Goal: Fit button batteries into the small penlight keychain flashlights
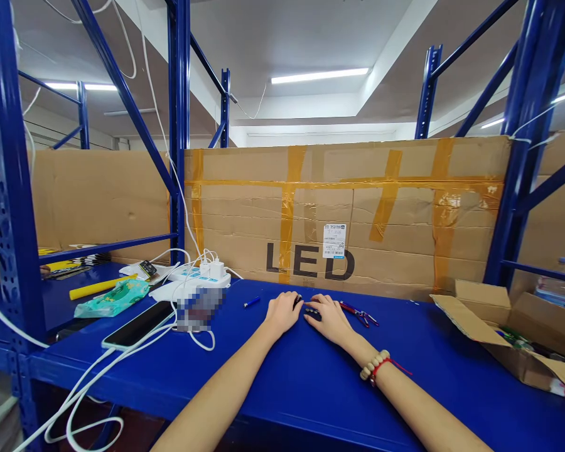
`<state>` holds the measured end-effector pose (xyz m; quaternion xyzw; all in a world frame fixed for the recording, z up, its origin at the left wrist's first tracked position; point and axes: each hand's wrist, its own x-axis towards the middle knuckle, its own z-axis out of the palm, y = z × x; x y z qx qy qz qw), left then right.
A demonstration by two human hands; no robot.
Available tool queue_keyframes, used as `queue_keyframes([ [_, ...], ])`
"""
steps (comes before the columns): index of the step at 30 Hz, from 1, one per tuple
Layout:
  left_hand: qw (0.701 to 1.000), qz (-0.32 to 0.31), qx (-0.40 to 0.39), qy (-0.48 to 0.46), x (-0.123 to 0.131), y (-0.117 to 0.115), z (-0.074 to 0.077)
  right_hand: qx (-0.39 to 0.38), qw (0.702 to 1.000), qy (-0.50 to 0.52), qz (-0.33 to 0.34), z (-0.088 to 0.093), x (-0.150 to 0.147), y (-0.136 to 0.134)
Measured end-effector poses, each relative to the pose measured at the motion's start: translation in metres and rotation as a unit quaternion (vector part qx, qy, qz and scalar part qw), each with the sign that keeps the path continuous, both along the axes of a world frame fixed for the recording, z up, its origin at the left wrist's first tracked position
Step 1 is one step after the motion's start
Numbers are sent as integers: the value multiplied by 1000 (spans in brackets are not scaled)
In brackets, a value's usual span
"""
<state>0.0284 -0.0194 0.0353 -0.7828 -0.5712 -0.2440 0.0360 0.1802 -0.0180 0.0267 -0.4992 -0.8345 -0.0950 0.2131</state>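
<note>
My left hand [283, 312] rests at the middle of the blue table, fingers curled down and closed around a small dark piece [298, 301] whose kind I cannot make out. Just beside it, my right hand [330, 319] lies palm down with its fingers apart. Small black pieces [313, 313] show beneath and between these fingers, partly hidden. The fingertips of both hands nearly meet. To the left of my left hand lies a blue pen-like stick [252, 302]. Red-handled pliers [359, 313] lie right behind my right hand.
At left are a phone [139, 325], white cables, a power strip [188, 282], a green plastic packet [115, 297] and a yellow roll [102, 286]. An open cardboard box [513, 339] holding small items stands at right. A large carton [245, 213] walls off the back between blue posts.
</note>
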Motion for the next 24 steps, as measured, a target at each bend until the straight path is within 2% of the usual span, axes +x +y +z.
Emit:
queue_keyframes([
  [11, 1000, 18, -19, -5, 1, -4, 3, -8, 1000, -22, -3, -1, -1, -1],
  [24, 1000, 7, -21, 0, 1, -2, 2, 0, 1000, -30, -4, 0, 0, -1],
])
